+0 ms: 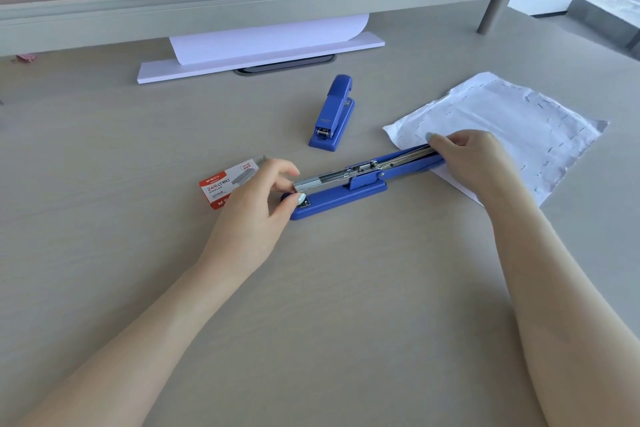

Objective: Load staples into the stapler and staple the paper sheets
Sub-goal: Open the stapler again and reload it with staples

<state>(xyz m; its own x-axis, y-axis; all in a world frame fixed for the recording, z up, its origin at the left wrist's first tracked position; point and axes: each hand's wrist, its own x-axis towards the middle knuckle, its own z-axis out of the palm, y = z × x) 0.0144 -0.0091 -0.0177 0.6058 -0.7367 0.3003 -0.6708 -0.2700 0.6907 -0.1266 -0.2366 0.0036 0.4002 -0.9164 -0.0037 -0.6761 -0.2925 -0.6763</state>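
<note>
A long blue stapler (pixel 341 196) lies flat on the desk, folded wide open so its metal staple channel faces up. My left hand (pixel 258 201) pinches the channel's front end, thumb on the base near the anvil. My right hand (pixel 474 156) grips the far end of the opened top arm, resting over the paper sheets (pixel 512 121), which are crumpled and dotted with several staples. An orange and white staple box (pixel 225 184) sits just left of my left hand, partly hidden by it, with a strip of staples sticking out at its top.
A second, shorter blue stapler (pixel 332 114) stands shut behind the open one. A stack of white paper (pixel 259 48) lies at the back under a raised grey shelf (pixel 242 7). A shelf leg (pixel 491 14) stands at the back right.
</note>
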